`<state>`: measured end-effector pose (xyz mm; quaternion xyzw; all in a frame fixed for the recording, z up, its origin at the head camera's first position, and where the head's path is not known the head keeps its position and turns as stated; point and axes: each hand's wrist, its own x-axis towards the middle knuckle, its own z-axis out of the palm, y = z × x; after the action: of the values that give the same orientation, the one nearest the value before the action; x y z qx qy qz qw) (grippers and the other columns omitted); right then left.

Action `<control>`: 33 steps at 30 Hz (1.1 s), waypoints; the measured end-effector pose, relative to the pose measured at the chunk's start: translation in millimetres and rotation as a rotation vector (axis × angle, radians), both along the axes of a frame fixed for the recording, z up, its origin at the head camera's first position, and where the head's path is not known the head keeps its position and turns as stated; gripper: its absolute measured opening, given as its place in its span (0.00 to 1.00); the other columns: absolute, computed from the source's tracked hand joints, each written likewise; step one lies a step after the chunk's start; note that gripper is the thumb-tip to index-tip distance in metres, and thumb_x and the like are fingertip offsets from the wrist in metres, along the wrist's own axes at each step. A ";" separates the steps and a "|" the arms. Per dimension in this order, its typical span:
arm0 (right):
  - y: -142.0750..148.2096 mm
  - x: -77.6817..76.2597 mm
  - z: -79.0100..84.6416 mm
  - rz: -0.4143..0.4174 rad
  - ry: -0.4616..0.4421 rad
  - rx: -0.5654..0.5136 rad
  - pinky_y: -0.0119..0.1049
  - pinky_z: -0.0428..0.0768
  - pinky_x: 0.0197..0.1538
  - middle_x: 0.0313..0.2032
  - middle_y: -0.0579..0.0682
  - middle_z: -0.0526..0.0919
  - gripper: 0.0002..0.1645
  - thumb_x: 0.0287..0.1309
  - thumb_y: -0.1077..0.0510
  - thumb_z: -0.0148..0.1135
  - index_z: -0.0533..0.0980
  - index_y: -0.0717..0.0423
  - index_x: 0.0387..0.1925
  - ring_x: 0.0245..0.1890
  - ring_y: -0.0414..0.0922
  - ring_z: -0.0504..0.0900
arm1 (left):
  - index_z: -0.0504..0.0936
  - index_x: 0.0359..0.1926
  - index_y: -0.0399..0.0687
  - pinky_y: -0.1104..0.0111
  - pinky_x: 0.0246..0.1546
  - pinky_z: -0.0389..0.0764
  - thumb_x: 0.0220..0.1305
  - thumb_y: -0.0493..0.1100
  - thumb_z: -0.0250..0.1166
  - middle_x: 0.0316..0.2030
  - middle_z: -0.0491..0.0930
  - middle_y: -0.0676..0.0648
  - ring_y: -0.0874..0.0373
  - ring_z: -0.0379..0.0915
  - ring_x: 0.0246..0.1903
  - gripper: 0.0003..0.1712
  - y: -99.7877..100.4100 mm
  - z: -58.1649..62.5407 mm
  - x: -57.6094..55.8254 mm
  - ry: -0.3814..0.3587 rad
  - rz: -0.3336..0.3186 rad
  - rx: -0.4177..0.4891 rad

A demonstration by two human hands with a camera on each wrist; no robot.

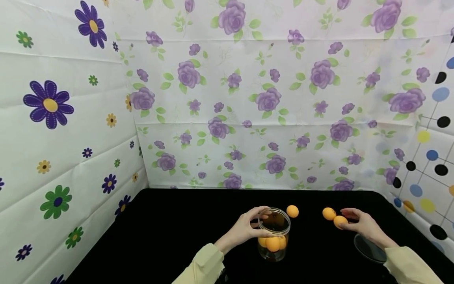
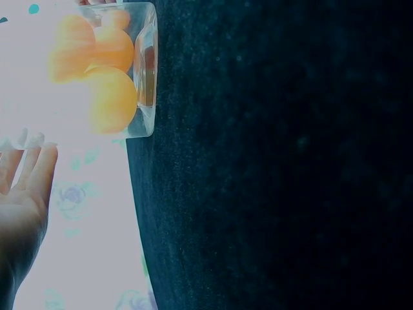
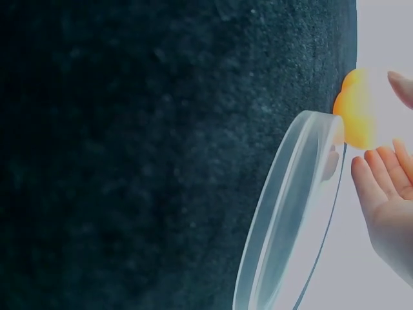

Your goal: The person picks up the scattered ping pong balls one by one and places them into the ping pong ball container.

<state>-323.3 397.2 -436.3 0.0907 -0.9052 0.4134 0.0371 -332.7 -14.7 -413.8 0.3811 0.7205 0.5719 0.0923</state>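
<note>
A clear jar [image 1: 272, 256] stands upright without a lid, several orange balls [image 1: 273, 244] lying inside it. My left hand [image 1: 244, 228] grips it near the rim, thumb on the near side and fingers behind. In the left wrist view, the balls [image 2: 113, 100] show through the jar's wall. Over on the right, my right hand [image 1: 363, 225] reaches to an orange ball [image 1: 339, 221], thumb and fingers spread at its edge. Another orange ball [image 1: 329, 213] sits right beside that one. The right wrist view has the hand [image 3: 393, 206] with extended fingers close to the balls [image 3: 356, 119].
A single orange ball [image 1: 292, 211] lies just behind the jar. The round clear lid [image 1: 369, 249] rests on the black table [image 1: 184, 228] under my right wrist. Flowered cloth walls [image 1: 220, 98] enclose the back and left, a dotted one [image 1: 425, 157] the right.
</note>
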 end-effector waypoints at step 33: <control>-2.3 -4.5 -10.3 0.006 -0.009 -0.007 0.46 0.75 0.41 0.45 0.68 0.74 0.36 0.50 0.55 0.67 0.65 0.75 0.53 0.45 0.59 0.73 | 0.64 0.63 0.55 0.69 0.48 0.69 0.55 0.46 0.66 0.55 0.69 0.55 0.62 0.66 0.51 0.35 -0.6 -5.5 -2.4 -0.005 0.008 0.004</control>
<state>-327.7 394.8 -446.6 0.0915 -0.9037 0.4171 0.0319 -335.1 -15.3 -419.4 0.3767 0.7207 0.5748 0.0911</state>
